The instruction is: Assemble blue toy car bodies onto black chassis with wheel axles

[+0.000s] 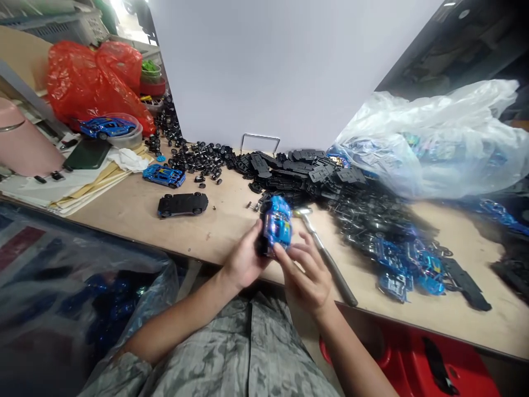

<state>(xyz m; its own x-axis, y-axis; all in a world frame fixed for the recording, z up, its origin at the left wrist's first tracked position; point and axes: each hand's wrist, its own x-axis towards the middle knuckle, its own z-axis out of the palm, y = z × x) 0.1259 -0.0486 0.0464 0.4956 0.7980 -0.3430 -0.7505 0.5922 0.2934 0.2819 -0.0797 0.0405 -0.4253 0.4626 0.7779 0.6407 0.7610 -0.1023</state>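
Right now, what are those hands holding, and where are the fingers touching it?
They hold a small blue toy car. The left hand grips its dark underside near the lower end, and the right hand presses its fingers against the blue body's lower end.

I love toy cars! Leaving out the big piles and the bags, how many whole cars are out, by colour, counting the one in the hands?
Blue cars: 3
Black car: 1
Total: 4
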